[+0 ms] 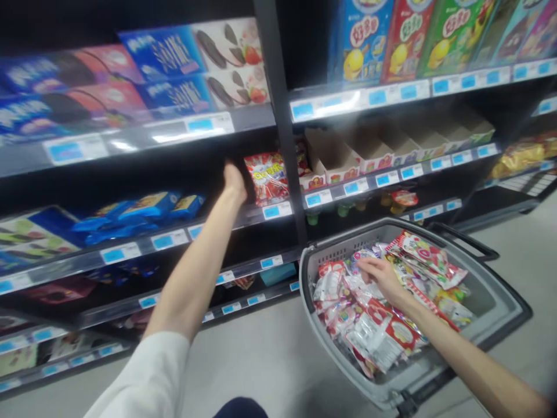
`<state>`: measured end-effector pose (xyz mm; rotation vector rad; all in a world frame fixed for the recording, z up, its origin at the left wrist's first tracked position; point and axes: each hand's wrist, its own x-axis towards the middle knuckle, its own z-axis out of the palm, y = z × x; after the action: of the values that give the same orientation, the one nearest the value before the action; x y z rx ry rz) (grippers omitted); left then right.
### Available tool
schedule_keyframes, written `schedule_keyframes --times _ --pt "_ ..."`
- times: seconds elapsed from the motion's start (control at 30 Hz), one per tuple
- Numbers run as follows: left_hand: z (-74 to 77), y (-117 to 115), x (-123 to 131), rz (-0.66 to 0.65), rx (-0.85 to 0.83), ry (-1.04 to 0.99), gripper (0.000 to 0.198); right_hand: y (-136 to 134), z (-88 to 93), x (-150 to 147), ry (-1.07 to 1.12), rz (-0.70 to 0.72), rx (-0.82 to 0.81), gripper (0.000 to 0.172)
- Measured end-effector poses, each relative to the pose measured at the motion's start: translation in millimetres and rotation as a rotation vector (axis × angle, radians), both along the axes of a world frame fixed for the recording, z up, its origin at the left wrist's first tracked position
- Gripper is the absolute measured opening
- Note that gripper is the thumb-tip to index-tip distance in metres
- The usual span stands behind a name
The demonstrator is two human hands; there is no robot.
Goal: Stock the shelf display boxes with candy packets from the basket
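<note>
My left hand reaches into the middle shelf, just left of a red and white candy bag that stands upright behind the shelf's front edge. Its fingers are blurred and partly lost in the dark, so whether it touches the bag cannot be made out. Over the shopping basket is my right hand, its fingers curled together above the packets; anything between the fingertips is hidden. Several shiny snack packets in red, silver and white fill the grey basket, with a red striped packet lying on the far side.
Blue biscuit boxes are stacked on the upper left shelf. Blue packets lie on the middle shelf. A dark upright post divides the shelving; cardboard display trays sit right of it. Tall snack boxes stand above. Grey floor lies below.
</note>
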<state>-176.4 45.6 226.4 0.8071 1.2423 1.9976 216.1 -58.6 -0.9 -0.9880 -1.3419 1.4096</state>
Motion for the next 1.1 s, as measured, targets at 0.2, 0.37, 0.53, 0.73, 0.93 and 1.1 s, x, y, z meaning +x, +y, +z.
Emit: schedule_keyframes --times 0.2,0.37,0.53,0.73,0.93,1.1 --pt "-4.8 -57 30 0.487 0.220 0.593 0.031 3 1.4 -3 0.009 -0.131 -0.036 0.039" --pt "-39.7 -111 137 0.394 0.584 0.977 0.012 7 -2.0 -1 -0.016 -0.220 -0.076 0.043" --pt "-93.4 -109 207 -0.692 0.025 1.708 0.034 8 -3.4 1 -0.043 -0.249 -0.117 0.044" --pt "-198.0 -102 215 -0.887 -0.660 1.746 0.080 6 -5.9 1 -0.069 -0.220 -0.147 0.045" --pt "-226.7 -95 214 -0.969 -0.730 1.772 0.061 6 -10.5 0 -0.086 -0.212 -0.140 0.046" --pt "-222.8 -93 214 -0.912 -0.714 1.796 0.042 8 -13.7 2 -0.099 -0.201 -0.145 0.048"
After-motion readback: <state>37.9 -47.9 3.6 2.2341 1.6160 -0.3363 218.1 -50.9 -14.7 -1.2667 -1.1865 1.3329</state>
